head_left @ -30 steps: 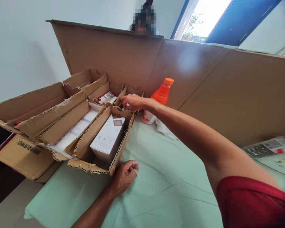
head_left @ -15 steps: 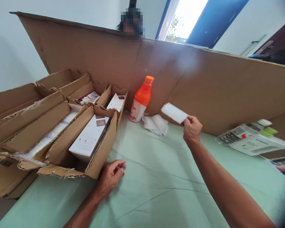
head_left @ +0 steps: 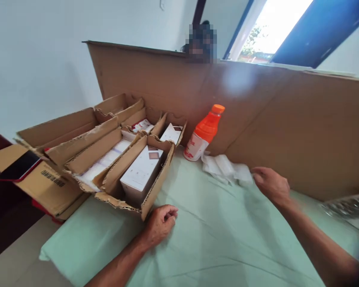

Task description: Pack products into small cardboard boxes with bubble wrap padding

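Note:
My right hand (head_left: 271,184) is over the right part of the cloth-covered table, its fingers closed at the edge of a folded white sheet (head_left: 243,173). That sheet lies low against a crumpled pile of thin white sheets (head_left: 217,166). Just behind the pile leans an orange bottle (head_left: 208,126) with an orange cap and a pale label. Loosely curled, my left hand (head_left: 163,222) rests on the cloth with nothing visible in it. It lies beside the front corner of a cardboard divider tray (head_left: 158,187), where a white box (head_left: 142,169) sits in the nearest compartment.
Other compartments hold a white packaged item (head_left: 106,161), a red-and-white packet (head_left: 143,125) and another white box (head_left: 171,133). A tall cardboard panel (head_left: 257,115) stands along the back. A clear bottle (head_left: 344,207) lies at the right. A person's head (head_left: 202,42) shows behind the panel.
My right hand has lowered the folded white sheet from the air to beside the white pile. My left hand stays by the tray. The whole view has shifted leftward.

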The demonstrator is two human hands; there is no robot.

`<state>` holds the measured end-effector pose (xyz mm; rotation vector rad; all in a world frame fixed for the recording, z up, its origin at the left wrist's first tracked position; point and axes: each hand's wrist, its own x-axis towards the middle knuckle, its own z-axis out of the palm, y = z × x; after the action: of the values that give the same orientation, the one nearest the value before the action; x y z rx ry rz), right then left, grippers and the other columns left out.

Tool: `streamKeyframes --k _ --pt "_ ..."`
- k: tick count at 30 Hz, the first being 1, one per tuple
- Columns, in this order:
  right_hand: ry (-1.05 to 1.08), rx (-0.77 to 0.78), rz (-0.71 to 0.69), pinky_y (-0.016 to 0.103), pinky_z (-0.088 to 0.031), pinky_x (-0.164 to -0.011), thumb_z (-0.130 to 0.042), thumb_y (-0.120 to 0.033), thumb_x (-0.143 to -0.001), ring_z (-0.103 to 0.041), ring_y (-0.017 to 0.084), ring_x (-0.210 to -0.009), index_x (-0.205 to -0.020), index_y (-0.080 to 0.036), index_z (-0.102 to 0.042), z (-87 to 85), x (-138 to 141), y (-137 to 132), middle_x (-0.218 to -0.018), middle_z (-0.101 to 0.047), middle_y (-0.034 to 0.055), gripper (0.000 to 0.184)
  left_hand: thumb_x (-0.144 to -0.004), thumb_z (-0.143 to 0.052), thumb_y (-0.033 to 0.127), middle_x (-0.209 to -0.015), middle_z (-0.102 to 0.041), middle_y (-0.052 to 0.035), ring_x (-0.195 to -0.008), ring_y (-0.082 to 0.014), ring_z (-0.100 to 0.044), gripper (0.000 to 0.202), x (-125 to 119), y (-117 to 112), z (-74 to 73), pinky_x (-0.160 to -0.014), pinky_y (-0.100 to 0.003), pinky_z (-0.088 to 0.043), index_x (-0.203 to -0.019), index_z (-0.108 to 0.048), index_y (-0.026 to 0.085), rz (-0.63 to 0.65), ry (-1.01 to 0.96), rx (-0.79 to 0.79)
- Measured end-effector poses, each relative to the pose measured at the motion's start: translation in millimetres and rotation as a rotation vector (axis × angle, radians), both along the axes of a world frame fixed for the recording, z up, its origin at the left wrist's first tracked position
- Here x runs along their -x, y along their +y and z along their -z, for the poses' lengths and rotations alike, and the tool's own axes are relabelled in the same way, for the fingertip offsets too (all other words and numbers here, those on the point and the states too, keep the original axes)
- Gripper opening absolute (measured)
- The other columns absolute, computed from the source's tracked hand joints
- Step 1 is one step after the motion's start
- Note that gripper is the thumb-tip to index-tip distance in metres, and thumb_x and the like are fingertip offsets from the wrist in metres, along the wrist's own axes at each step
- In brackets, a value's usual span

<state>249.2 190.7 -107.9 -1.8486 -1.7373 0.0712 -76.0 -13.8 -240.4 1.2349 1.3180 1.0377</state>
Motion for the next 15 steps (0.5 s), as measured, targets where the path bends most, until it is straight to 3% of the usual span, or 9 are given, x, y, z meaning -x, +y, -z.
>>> streamKeyframes --k 3,5,7,8,12,15 --pt "-0.039 -0.068 -0.202 0.041 -0.051 -0.093 -0.055 -0.027 -0.078 -0.071 0.027 -0.098 -0.088 -0.024 -0.074 -40.1 64.3 2.0 -0.106 -0.077 0.0095 0.022 -0.076 -0.054 0.018 -0.093 -0.075 -0.0075 -0.082 -0.0171 -0.064 0.034 -0.2 1.2 -5.0 -0.075 -0.027 -0.048 -0.103 -0.074 0.013 -0.011 -0.008 -0.023" --pt "-0.063 -0.111 -0.412 0.032 -0.050 -0.098 -0.055 -0.033 -0.085 -0.069 0.020 -0.105 -0.101 -0.026 -0.074 -63.8 126.4 6.3 -0.114 -0.076 0.0042 0.026 -0.076 -0.054 0.016 -0.093 -0.075 -0.0073 -0.083 -0.0172 -0.064 0.033 -0.7 1.8 -5.6 -0.075 -0.026 -0.047 -0.102 -0.074 0.013 -0.010 -0.010 -0.029" --pt "-0.124 -0.185 -0.736 0.033 -0.050 -0.098 -0.055 -0.034 -0.088 -0.068 0.021 -0.107 -0.105 -0.022 -0.074 -84.9 197.3 14.9 -0.116 -0.074 0.0069 0.028 -0.076 -0.053 0.014 -0.094 -0.074 -0.0067 -0.081 -0.0165 -0.063 0.034 -1.0 2.6 -3.8 -0.073 -0.025 -0.047 -0.103 -0.074 0.013 -0.004 -0.017 -0.020" --pt "-0.181 -0.206 -0.810 0.035 -0.050 -0.097 -0.053 -0.032 -0.091 -0.068 0.022 -0.107 -0.106 -0.021 -0.074 -94.0 233.3 20.8 -0.116 -0.074 0.0068 0.028 -0.076 -0.053 0.014 -0.094 -0.074 -0.0063 -0.081 -0.0160 -0.062 0.035 -1.1 3.2 -2.3 -0.071 -0.025 -0.046 -0.103 -0.074 0.013 0.000 -0.020 -0.010" --pt "-0.631 -0.010 -0.821 0.041 -0.047 -0.098 -0.055 -0.033 -0.094 -0.066 0.025 -0.111 -0.119 -0.023 -0.071 -112.4 354.2 49.6 -0.121 -0.073 0.0069 0.032 -0.078 -0.053 0.013 -0.096 -0.073 -0.0055 -0.079 -0.0148 -0.060 0.035 -0.2 5.8 3.7 -0.068 -0.023 -0.045 -0.106 -0.074 0.014 -0.003 -0.016 0.022" --pt "-0.777 0.103 -0.818 0.048 -0.043 -0.100 -0.072 -0.029 -0.081 -0.069 0.029 -0.106 -0.104 -0.021 -0.076 -102.5 404.2 68.0 -0.105 -0.077 0.0089 0.025 -0.079 -0.054 0.012 -0.095 -0.072 -0.0051 -0.076 -0.0137 -0.058 0.034 0.6 6.9 6.7 -0.067 -0.023 -0.045 -0.106 -0.073 0.014 -0.003 -0.025 0.030"
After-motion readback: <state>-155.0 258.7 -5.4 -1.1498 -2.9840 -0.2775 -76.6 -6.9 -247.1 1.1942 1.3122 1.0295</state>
